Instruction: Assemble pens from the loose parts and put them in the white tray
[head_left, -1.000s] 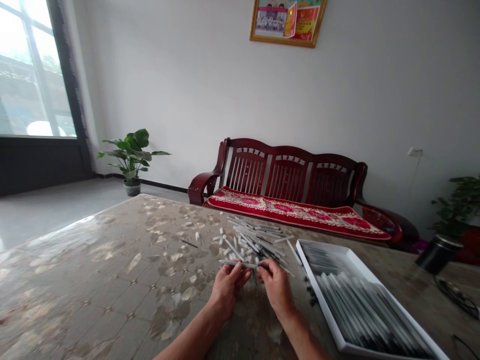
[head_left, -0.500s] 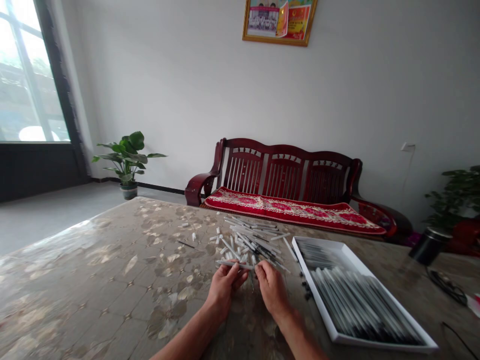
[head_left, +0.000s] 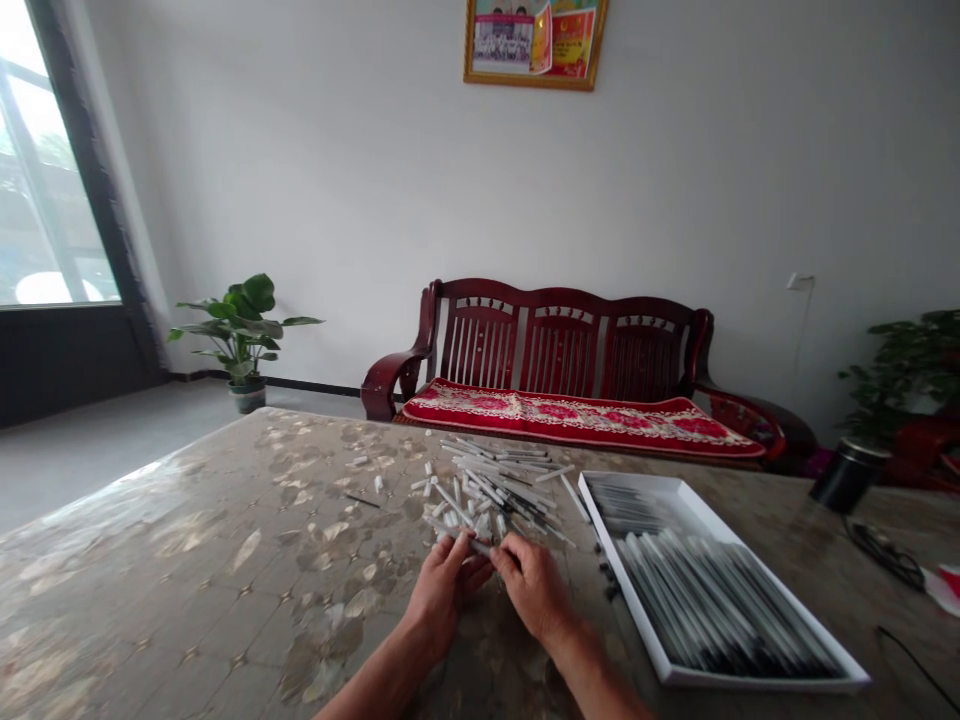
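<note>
A slim grey-white pen [head_left: 478, 546] lies crosswise between my two hands, just above the table. My left hand [head_left: 441, 585] is closed on its barrel, thumb on top. At the pen's right end, the thumb and fingers of my right hand [head_left: 532, 585] pinch it; the fingertips partly hide that end. Right beyond my hands is a loose pile of pen barrels [head_left: 499, 468], with short white caps [head_left: 452, 518] at its near left side. A white box [head_left: 646, 632] to the right holds rows of pens [head_left: 720, 600] with dark ends.
Small black pieces [head_left: 609, 580] lie along the box's left side. A thin dark rod [head_left: 363, 500] and a white cap [head_left: 379, 485] lie left of the pile. A black cylinder [head_left: 850, 475] and cables [head_left: 885, 555] are at the right. A wooden bench [head_left: 562, 340] stands behind the patterned table [head_left: 187, 560].
My right hand has moved in against the pen's right end, closer to my left hand. The pen now tilts down to the right. The whole view has shifted slightly.
</note>
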